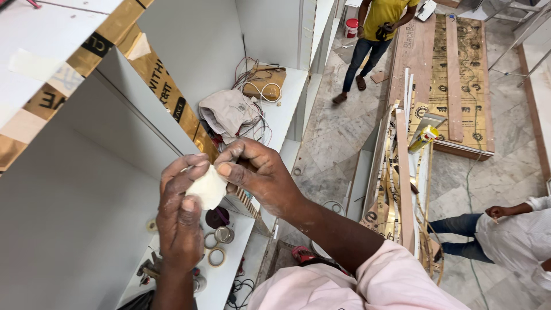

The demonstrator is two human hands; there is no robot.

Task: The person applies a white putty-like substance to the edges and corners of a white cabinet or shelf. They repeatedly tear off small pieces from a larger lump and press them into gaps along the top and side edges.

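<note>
Right, near first: both hands meet in front of the white shelf unit, pinched together on a small off-white scrap (208, 186), paper or tape backing, can't tell which. Left hand (181, 221) has its fingers closed over the scrap's left edge, thumb up underneath. Right hand (258, 175) clamps the top right corner between thumb and forefinger. Scrap is held in the air, touching nothing but fingers.

Judgement on handling: it looks thin, so grip close to the edge with fingertips, keep both pinches near each other, and pull slow and even so it doesn't tear or crease.

Just below the hands, lower shelf (229, 270): rolls of tape (217, 256), a dark round tin (217, 217), a small metal can (224, 234), some tools at the left edge, too blurred to name.

Further up, upper shelf (284, 109): a crumpled beige cloth (227, 112) tangled with wires (261, 123), and a brown box (265, 83) behind it. Gold-and-black protective tape (166, 95) runs along the shelf edges.

Far side, marble floor (333, 138): stacked boards (453, 80) wrapped in gold film, with a yellow-capped tube (423, 138) beside them. One person in a yellow shirt (381, 17) stands at the top, and another in a white shirt (516, 235) is at the right edge. Neither is near the hands.
</note>
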